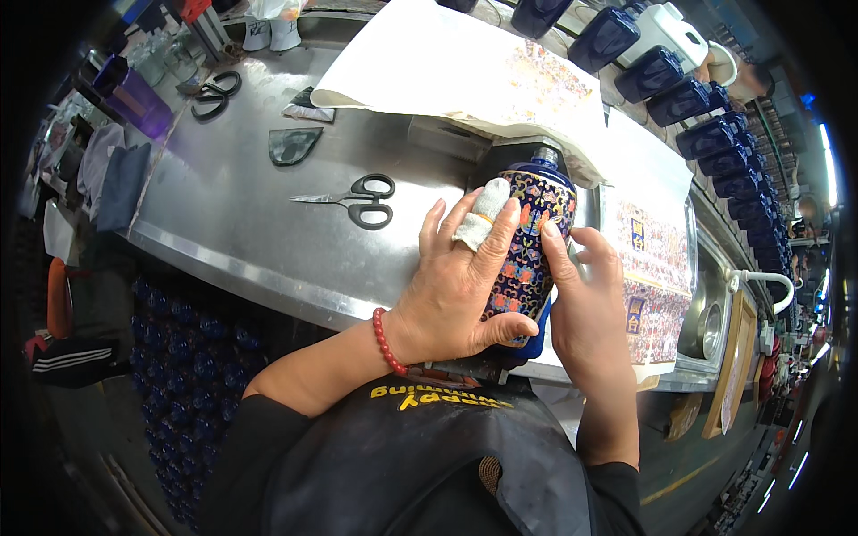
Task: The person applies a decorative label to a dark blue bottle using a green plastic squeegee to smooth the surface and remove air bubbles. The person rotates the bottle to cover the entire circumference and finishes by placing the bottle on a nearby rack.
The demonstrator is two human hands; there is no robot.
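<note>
A dark blue bottle with a colourful floral pattern lies in front of me, its bare neck pointing away. My left hand rests spread on its left side; one finger wears a pale cloth cover with an orange band. On the bottle's right side, the fingertips of my right hand press against the pattern. Blue cloth shows under the bottle's near end. To the left, black-handled scissors lie on the steel bench. A dark scraper-like plate lies beyond them.
Printed decal sheets lie at the right beside a steel sink. A large white sheet covers the back. Several blue bottles line the far edge. More scissors and a purple container stand or lie at left.
</note>
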